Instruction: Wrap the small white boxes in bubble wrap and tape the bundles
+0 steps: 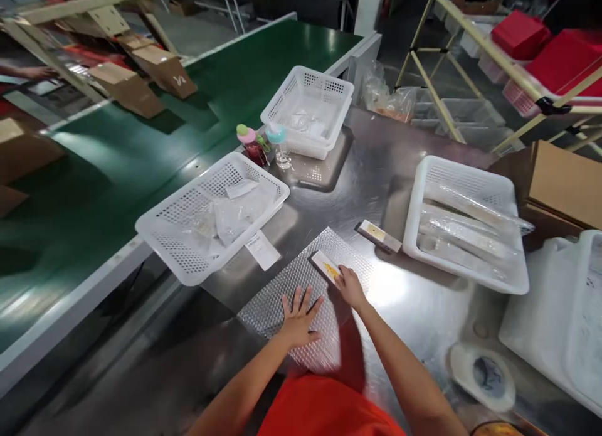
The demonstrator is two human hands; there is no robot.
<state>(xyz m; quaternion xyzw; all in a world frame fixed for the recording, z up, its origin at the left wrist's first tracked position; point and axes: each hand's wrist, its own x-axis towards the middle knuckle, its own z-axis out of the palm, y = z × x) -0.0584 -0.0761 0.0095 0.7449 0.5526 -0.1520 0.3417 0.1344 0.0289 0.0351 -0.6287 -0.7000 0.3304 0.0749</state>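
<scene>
Hands first: left hand (297, 320) lies flat on the bubble wrap sheet (301, 285), fingers spread and gripping nothing, while the right hand (350, 287) has its fingers pinched on the end of a small flat box (325, 265) resting on the sheet's far edge. Risk as I see it: the steel bench (376, 179) looks slick, so the wrap could skid if that palm lifts, and the box could end up crooked. A 2nd box (379, 236) sits just beyond, near the white basket (465, 226) of bagged items, easy to knock. Further back, 2 small bottles (263, 144) stand between 2 more baskets.
</scene>
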